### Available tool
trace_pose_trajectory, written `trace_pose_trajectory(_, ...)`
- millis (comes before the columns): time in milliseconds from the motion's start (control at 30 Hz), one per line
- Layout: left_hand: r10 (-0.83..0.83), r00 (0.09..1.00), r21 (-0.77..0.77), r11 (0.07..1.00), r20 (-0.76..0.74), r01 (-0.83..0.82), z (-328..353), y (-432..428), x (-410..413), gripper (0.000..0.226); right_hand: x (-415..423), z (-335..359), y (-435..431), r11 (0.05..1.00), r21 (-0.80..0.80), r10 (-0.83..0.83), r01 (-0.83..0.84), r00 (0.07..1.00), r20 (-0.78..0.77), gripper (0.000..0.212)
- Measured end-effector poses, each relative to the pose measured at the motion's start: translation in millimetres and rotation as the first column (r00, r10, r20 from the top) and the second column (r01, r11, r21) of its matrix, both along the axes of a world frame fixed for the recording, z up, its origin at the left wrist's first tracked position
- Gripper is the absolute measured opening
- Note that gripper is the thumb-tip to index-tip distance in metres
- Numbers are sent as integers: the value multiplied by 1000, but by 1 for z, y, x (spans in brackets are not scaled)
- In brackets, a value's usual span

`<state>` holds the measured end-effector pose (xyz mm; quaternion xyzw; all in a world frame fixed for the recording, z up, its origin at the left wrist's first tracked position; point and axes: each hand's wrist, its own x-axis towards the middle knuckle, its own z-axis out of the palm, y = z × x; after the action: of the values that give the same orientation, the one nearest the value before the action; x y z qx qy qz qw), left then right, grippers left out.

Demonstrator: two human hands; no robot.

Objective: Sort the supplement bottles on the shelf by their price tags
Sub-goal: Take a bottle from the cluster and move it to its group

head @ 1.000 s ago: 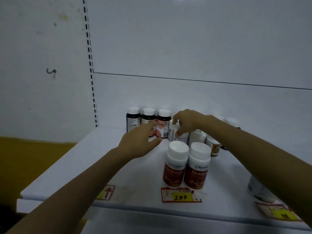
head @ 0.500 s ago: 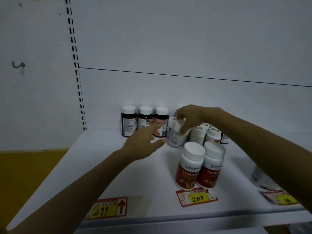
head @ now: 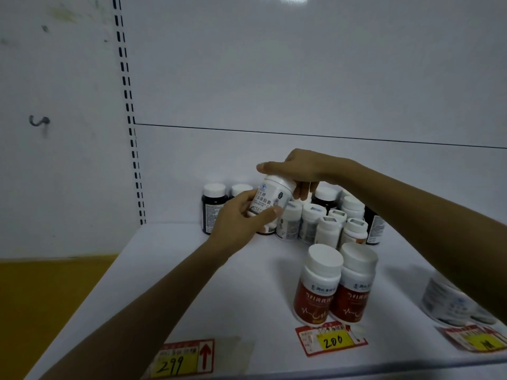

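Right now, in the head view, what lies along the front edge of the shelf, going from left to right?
299 price tag → 200 price tag, with two red-label bottles just behind it → a third price tag, its number unreadable.

Both hands, left hand [head: 238, 218]; right hand [head: 297, 169], apparently grip white bottle [head: 270, 198].

A white back panel [head: 301, 64] rises behind the white shelf [head: 170, 270], edged by a slotted upright [head: 129, 111]. Left, a scuffed white wall [head: 60, 160] carries a small hook [head: 38, 121] above a yellow band [head: 41, 297]. Light is dim.
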<state>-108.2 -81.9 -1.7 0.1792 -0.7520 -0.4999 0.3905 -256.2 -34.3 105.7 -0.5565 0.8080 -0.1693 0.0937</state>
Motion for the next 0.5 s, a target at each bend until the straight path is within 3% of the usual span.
trace_pose_trajectory(100, -1, 999, 51, 999, -53, 4, 1, 1, 1, 30, 4, 4, 1, 1000, 1, 19, -19, 1000, -18, 79)
trace_pose_trajectory(300, 87, 993, 23, 996, -74, -85, 2, 2, 4, 43, 14, 6, 6, 998, -27, 58, -57, 998, 21, 61)
trace_pose_trajectory(500, 229, 968, -99, 966, -106, -239, 11, 5, 7, 57, 26, 3, 17, 982, -187, 99, -39, 940, 326, 49)
